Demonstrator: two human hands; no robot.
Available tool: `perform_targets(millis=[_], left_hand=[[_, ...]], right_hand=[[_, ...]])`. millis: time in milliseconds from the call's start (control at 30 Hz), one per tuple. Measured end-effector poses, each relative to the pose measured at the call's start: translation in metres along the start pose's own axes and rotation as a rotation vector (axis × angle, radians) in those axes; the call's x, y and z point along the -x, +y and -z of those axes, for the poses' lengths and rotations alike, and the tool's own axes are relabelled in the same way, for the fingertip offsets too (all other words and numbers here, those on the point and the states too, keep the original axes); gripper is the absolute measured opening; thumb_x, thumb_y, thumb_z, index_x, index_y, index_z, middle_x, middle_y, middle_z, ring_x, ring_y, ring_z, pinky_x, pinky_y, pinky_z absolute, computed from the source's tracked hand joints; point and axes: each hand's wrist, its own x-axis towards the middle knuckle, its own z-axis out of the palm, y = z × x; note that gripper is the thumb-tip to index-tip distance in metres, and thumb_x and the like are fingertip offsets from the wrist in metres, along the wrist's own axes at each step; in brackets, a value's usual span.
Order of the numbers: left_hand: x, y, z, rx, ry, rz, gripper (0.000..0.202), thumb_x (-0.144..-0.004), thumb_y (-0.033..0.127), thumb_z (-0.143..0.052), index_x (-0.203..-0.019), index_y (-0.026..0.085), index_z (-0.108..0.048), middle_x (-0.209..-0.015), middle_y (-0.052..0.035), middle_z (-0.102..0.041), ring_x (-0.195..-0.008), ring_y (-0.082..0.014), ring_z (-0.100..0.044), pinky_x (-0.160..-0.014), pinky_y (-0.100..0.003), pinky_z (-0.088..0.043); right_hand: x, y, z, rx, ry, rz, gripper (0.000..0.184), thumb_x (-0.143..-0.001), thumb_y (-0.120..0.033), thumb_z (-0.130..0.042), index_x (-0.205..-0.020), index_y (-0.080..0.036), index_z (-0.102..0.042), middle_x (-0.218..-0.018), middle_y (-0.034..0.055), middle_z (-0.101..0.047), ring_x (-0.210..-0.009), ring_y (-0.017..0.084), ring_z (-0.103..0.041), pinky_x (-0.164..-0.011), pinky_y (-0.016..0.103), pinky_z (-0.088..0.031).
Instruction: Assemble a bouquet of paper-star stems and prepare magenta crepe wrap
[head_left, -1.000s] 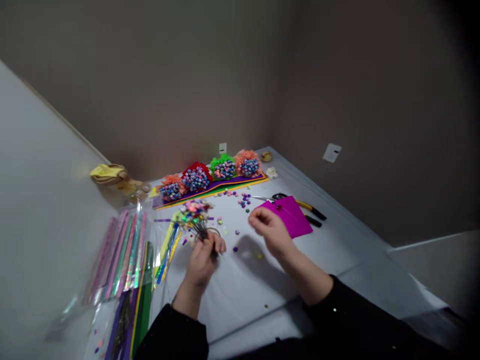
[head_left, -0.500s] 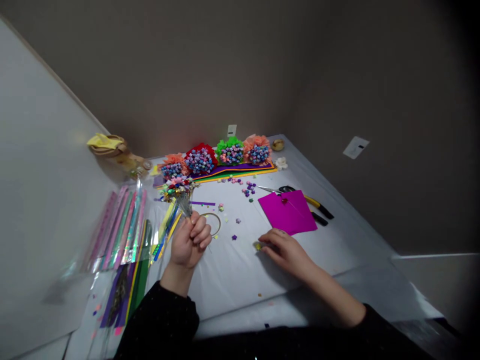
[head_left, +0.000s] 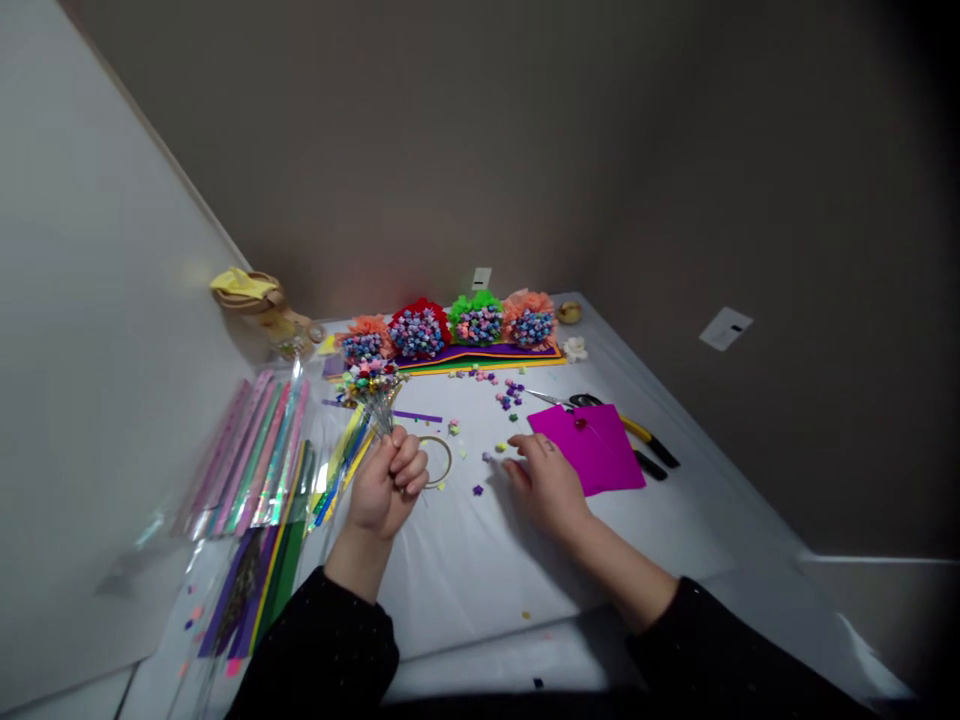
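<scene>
My work table (head_left: 465, 590) is sitting under a white cover, carrying everything I'm using. Along the back, a stack of colored foam sheets (head_left: 480, 362) is lying flat, with four paper flowers (head_left: 476, 325) sitting on it. Loose paper stars (head_left: 511, 396) are scattering across the middle, not far from a thin wire ring (head_left: 436, 460). On the right, magenta foam sheets (head_left: 592, 450) are lying touching the scissors (head_left: 555, 400), just beside the pliers (head_left: 649, 445). On the left, plastic bags of shiny paper strips (head_left: 255, 455) are spreading toward the near edge.
</scene>
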Motion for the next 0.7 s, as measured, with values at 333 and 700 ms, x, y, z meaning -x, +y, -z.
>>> perform_targets(millis=[333, 700], left_hand=[[-0.003, -0.033, 0.004, -0.359, -0.004, 0.048, 0.039, -0.078, 0.047, -0.063, -0.072, 0.019, -0.037, -0.056, 0.01, -0.032, -0.041, -0.0025, -0.024, -0.039, -0.014, -0.022], [0.01, -0.049, 0.011, -0.949, -0.11, -0.214, 0.022, -0.087, 0.042, -0.048, -0.087, 0.02, -0.05, -0.064, 0.002, -0.044, -0.054, -0.0117, -0.038, -0.052, -0.025, -0.032]], right_hand=[[-0.019, -0.014, -0.003, -0.509, -0.18, 0.053, 0.018, -0.078, -0.033, -0.056, -0.074, -0.018, -0.066, -0.077, 0.0045, -0.062, -0.078, 0.018, -0.055, -0.072, 0.03, -0.041], [-0.037, -0.019, -0.019, -0.963, -0.234, -0.052, 0.043, -0.079, -0.057, -0.052, -0.087, -0.017, -0.065, -0.062, 0.0013, -0.056, -0.05, 0.012, -0.045, -0.048, 0.027, -0.037]])
